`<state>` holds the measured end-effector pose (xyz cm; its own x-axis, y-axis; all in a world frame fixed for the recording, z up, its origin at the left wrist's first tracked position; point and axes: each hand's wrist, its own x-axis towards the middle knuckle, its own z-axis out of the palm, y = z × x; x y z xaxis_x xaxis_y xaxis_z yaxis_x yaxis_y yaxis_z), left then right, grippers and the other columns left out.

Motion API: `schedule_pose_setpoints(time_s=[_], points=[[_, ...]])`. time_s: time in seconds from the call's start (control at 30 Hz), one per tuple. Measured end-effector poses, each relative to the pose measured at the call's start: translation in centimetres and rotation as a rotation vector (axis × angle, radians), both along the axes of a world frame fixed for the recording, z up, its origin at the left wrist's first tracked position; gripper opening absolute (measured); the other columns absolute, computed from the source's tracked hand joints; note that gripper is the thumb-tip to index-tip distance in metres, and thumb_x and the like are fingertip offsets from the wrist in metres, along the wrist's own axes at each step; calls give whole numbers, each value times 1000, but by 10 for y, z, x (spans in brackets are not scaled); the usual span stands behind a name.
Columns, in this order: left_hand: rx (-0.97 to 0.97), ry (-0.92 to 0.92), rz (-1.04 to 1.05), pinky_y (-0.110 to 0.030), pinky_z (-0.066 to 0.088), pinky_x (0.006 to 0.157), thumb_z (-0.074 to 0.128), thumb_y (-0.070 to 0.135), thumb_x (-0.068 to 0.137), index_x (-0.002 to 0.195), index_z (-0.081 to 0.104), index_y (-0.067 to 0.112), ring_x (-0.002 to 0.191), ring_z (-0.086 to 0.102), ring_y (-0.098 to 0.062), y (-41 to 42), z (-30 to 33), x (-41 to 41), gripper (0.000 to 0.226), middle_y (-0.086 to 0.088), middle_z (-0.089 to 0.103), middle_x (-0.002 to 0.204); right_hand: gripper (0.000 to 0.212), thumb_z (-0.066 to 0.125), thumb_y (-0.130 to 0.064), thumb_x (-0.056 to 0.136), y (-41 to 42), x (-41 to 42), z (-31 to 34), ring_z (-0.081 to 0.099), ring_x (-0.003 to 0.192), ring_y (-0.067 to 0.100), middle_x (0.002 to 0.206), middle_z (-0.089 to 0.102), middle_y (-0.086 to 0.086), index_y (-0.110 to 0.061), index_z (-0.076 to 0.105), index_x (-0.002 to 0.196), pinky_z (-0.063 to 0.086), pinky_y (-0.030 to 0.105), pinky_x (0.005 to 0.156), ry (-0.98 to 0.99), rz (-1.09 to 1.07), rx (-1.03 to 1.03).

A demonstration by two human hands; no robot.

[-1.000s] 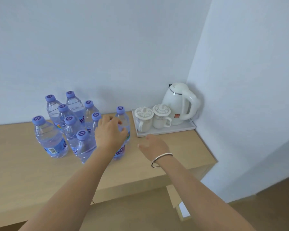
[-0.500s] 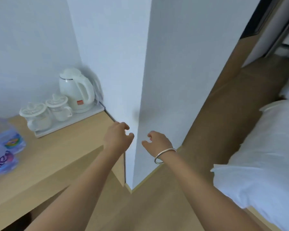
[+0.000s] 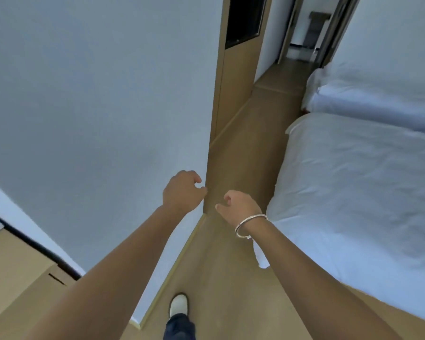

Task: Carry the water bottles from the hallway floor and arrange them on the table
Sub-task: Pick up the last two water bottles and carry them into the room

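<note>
No water bottles are in view, so which way they lie from the hands cannot be told; judging by the task, they wait down the hallway (image 3: 287, 69) ahead. Both the left hand (image 3: 182, 191) and right hand (image 3: 239, 207) hang loosely curled, holding nothing, level with each other between the white wall (image 3: 96, 106) and the bed (image 3: 353, 180).

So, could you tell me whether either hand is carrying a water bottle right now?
No, the left hand and right hand both hang loosely curled, holding nothing.

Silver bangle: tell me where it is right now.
In the head view the silver bangle sits on the right wrist, just behind the empty right hand, right of centre, beside the edge of the white bed.
</note>
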<state>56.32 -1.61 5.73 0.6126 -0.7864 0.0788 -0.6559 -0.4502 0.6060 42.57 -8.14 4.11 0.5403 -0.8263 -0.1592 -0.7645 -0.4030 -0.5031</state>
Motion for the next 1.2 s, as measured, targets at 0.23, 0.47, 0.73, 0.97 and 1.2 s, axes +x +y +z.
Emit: schedule_pose_setpoints(time_s=[0.23, 0.47, 0.73, 0.97, 1.2], points=[[42, 5, -197, -23, 40, 78, 60, 28, 85, 108, 61, 19, 98, 56, -16, -142, -3, 29, 24, 1, 59, 112, 35, 53, -40, 87, -125, 20, 5, 54, 84, 18, 107, 62, 2, -16, 55, 111, 41, 26, 70, -6, -166, -50], [99, 54, -334, -30, 47, 83, 60, 27, 84, 107, 61, 18, 97, 57, -17, -269, -8, 67, 25, 2, 60, 108, 37, 56, -39, 83, -239, 51, 1, 59, 96, 25, 107, 63, 5, -11, 58, 106, 44, 32, 79, -7, -313, -22], [158, 103, -412, -26, 42, 74, 59, 28, 85, 110, 60, 17, 88, 53, -12, -370, -38, 92, 27, 3, 61, 106, 37, 57, -36, 84, -340, 68, -25, 58, 102, 27, 112, 63, 7, -11, 58, 111, 44, 32, 85, -11, -420, 40], [196, 113, -402, -31, 49, 80, 60, 29, 84, 110, 60, 19, 91, 57, -15, -483, -50, 104, 28, 3, 62, 107, 38, 57, -37, 84, -452, 75, -48, 58, 97, 24, 110, 61, 5, -11, 58, 112, 43, 30, 80, -52, -459, 104], [217, 131, -376, -30, 48, 85, 59, 31, 84, 110, 60, 20, 101, 58, -18, -654, -39, 107, 28, 2, 62, 114, 34, 58, -29, 82, -626, 85, -40, 61, 96, 31, 101, 65, 12, -2, 60, 102, 48, 36, 82, -92, -469, 84]])
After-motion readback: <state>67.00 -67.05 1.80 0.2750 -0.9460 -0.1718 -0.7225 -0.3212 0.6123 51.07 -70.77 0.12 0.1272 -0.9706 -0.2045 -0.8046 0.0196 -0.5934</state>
